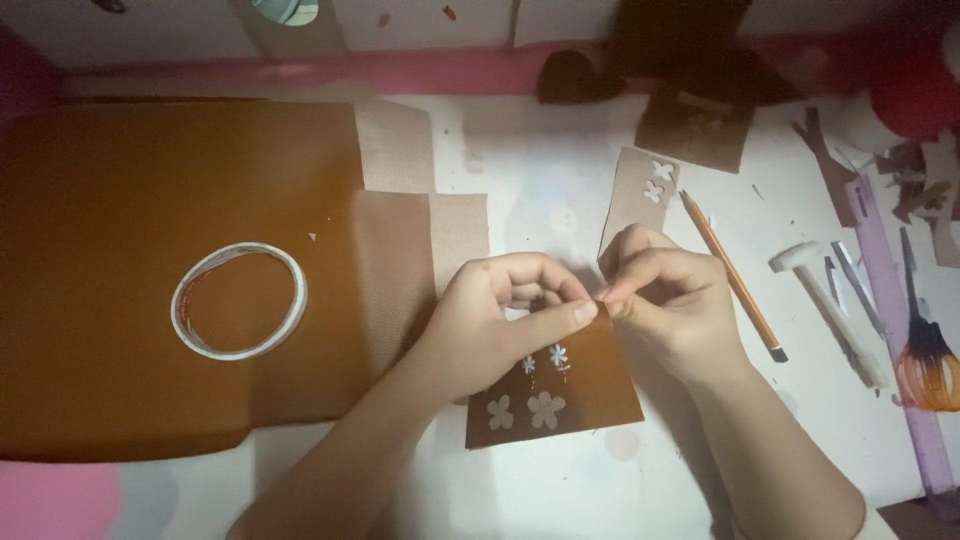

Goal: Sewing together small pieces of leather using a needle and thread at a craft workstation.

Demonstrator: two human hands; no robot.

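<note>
While both hands meet at its upper edge, the brown leather piece (570, 395) lies flat on the bench (560, 480); the left hand (500, 315) has its fingers (560, 318) curled closed, thumb pressed on the piece's top edge; the right hand (665, 295) pinches the same edge, fingertips closed against the left thumb tip; white flower cut-outs (545, 408) sit just below the fingers; a pencil (732, 275) lies just right of the right fingers; a tape ring (238, 300) rests well left of the left fingers.

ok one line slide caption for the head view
Both hands, left hand and right hand, pinch the top edge of a brown flower-cut piece beside a tape ring.
</note>
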